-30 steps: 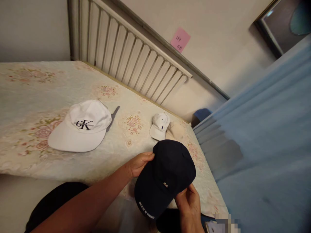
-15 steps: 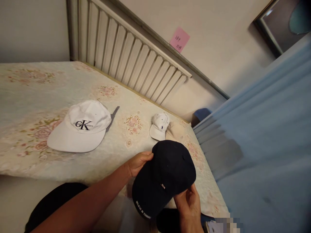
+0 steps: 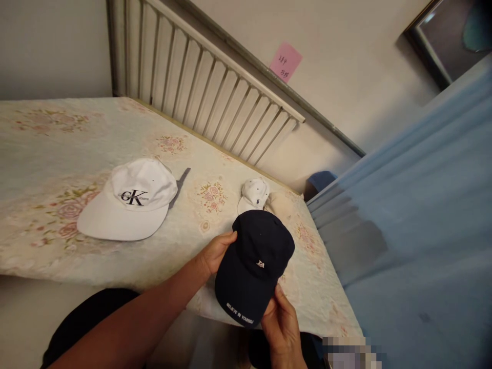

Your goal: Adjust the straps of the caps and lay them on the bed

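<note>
A dark navy baseball cap (image 3: 257, 261) is held up between my two hands, its front facing me. It carries a small white "LA" mark, and "BELIEVE IN YOURSELF" runs along the brim. My left hand (image 3: 217, 251) grips its left side, thumb on top and the other fingers mostly hidden. On the lower right, my right hand (image 3: 282, 320) pinches the cap near where brim and crown meet. A white cap with black "CK" lettering (image 3: 132, 197) lies to the left on the floral cover. Beyond the navy cap sit a smaller white cap (image 3: 254, 192) and a beige cap (image 3: 280, 204), both partly hidden.
The floral-covered table or bed (image 3: 180, 230) runs under the caps. A white radiator (image 3: 215, 92) stands along its far edge, with a pink note (image 3: 286, 62) on the wall above. A blue curtain (image 3: 415, 220) hangs at the right. A framed picture (image 3: 449, 41) is at upper right.
My hands have shifted the navy cap slightly left and up and turned it, so its front logo and brim lettering face me more squarely. The other caps have stayed put.
</note>
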A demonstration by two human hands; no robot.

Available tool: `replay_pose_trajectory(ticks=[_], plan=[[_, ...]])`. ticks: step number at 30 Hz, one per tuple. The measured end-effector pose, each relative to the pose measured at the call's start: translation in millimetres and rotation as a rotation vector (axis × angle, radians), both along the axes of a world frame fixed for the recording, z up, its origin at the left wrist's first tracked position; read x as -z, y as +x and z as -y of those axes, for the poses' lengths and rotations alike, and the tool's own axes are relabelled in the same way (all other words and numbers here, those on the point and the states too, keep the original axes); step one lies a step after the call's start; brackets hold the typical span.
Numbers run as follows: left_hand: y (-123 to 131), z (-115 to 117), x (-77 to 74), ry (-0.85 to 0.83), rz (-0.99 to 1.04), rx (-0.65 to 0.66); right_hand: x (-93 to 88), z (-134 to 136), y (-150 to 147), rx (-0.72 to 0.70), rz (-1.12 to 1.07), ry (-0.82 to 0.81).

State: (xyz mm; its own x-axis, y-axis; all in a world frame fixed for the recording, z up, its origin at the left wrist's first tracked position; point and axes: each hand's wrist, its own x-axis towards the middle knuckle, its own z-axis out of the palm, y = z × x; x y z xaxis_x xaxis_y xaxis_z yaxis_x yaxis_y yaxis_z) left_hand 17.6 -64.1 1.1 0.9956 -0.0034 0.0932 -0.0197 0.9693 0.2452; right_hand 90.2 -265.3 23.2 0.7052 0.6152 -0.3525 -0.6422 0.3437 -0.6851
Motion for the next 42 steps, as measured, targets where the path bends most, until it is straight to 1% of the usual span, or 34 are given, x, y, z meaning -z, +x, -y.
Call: replay_pose_trajectory(ticks=[3,6,10,13,16,19,22,24,29,37,40,42], plan=[[0,-1,-0.7,-0.008,-0.022,-0.007,0.7,0,-2,0.002,0.054,-0.022],[0,-1,-1.2,-0.011,-0.028,-0.007,-1.3,2,-6,-0.006,0.055,-0.010],[-1,-3,-3.4,-0.018,-0.017,-0.027,-6.7,1,-16,-0.099,0.066,0.056],[-3,-4,-7.3,-0.035,-0.003,-0.045,-9.2,-1,-20,-0.177,0.072,0.070],[-3,-4,-10.0,-0.059,-0.014,-0.057,-9.1,-1,-20,-0.221,0.083,0.067],[-3,-4,-9.1,-0.068,-0.033,-0.060,-7.5,0,-18,-0.245,0.092,0.065],[-2,-5,-6.0,-0.064,-0.055,-0.065,-5.5,0,-17,-0.235,0.090,0.050],[-1,-6,-4.6,-0.065,-0.069,-0.076,-4.6,0,-16,-0.203,0.089,0.034],[-3,-7,-6.4,-0.061,-0.094,-0.112,-5.0,-2,-17,-0.122,0.087,-0.021],[-5,-6,-10.8,-0.048,-0.128,-0.099,-5.2,-4,-19,-0.150,0.159,-0.067],[-5,-5,-12.7,-0.050,-0.163,-0.134,-5.9,-5,-18,-0.148,0.185,-0.087],[-6,-4,-14.6,-0.052,-0.190,-0.157,-5.1,-5,-17,-0.187,0.220,-0.130]])
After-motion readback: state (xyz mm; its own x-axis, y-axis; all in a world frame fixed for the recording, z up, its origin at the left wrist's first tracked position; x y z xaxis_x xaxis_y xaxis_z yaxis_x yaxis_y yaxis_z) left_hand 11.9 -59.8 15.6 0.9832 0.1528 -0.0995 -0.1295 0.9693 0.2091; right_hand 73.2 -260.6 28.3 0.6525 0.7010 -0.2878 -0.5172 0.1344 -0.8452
